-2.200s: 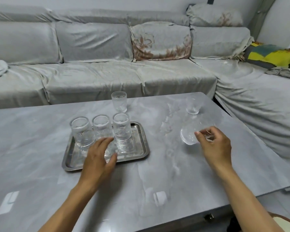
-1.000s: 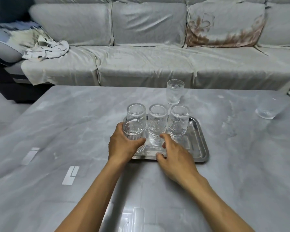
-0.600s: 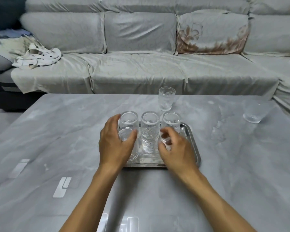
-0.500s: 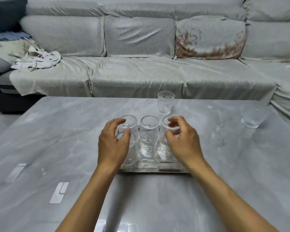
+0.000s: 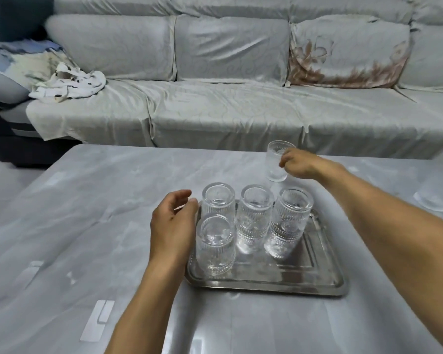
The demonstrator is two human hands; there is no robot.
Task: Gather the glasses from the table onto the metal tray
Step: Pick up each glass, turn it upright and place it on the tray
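A metal tray [image 5: 266, 286] lies on the grey marble table [image 5: 87, 200]. Several ribbed clear glasses stand on it: a back row of three [image 5: 253, 215] and one in front at the left [image 5: 215, 242]. My left hand [image 5: 173, 226] hovers open at the tray's left edge, beside the front-left glass and off it. Just beyond the tray stands another ribbed glass [image 5: 275, 164]. My right hand [image 5: 301, 164] is stretched out to it, with the fingers curled around its right side. One more clear glass [image 5: 435, 198] sits at the table's far right edge.
A grey covered sofa [image 5: 215, 111] runs along the table's far side, with a crumpled white cloth [image 5: 69, 85] on its left end and a floral cushion [image 5: 348, 54] at the right. White tape marks [image 5: 99, 319] are stuck on the table near me.
My right hand left the tray's glasses and reached forward to the glass behind the tray. My left hand let go of the front-left glass and drew back to the tray's left edge.
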